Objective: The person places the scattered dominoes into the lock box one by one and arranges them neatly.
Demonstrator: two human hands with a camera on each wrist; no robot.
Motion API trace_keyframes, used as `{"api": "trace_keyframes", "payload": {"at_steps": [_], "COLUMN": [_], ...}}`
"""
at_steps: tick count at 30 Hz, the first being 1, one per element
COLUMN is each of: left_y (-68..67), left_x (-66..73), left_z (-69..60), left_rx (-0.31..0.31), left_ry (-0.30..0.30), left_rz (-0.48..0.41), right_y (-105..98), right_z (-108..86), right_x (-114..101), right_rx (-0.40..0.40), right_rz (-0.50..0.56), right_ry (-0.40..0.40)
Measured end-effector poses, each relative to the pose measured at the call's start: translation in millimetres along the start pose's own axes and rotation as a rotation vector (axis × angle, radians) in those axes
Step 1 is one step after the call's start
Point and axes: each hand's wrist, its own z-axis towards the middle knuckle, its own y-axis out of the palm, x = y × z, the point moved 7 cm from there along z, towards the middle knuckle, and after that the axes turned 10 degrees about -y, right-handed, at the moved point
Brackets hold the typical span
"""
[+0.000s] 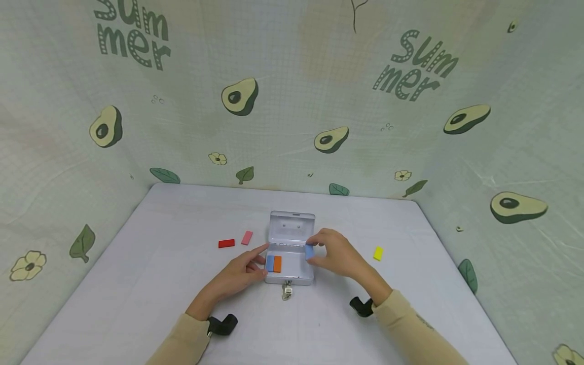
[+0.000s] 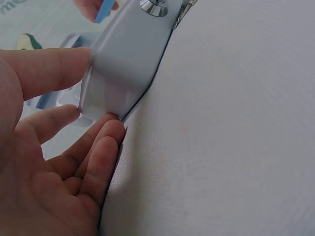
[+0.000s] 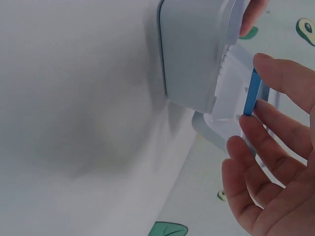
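Observation:
A small light-grey metal cash box [image 1: 296, 280] stands on the table, its lid [image 1: 292, 226] raised. Inside it at the left, a blue block [image 1: 270, 263] lies beside an orange block [image 1: 277, 264]. My right hand [image 1: 336, 253] pinches another blue block [image 3: 253, 93] between thumb and fingertips, over the box's right wall. The fingers [image 3: 280, 123] lie beneath the thumb in the right wrist view. My left hand [image 1: 239, 274] rests against the box's left side, thumb and fingertips touching its wall and rim. In the left wrist view, the thumb [image 2: 54, 71] is straight.
Left of the box lie a red block [image 1: 226, 243] and a pink block [image 1: 247, 238]. A yellow block [image 1: 378, 253] lies to the right. Keys [image 1: 287, 290] hang at the box's front lock. Printed cloth walls [image 1: 283, 137] surround the white table [image 1: 292, 334].

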Motion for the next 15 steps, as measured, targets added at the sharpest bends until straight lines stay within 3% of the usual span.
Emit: {"api": "trace_keyframes", "payload": {"at_steps": [15], "left_y": [0.3], "left_x": [-0.7], "left_z": [0.5], "left_rx": [-0.003], "left_ry": [-0.007], "left_rz": [-0.006], "right_y": [19], "right_z": [10.7], "right_x": [-15], "right_rx": [-0.002], "right_rz": [0.037], "right_ry": [-0.038]}}
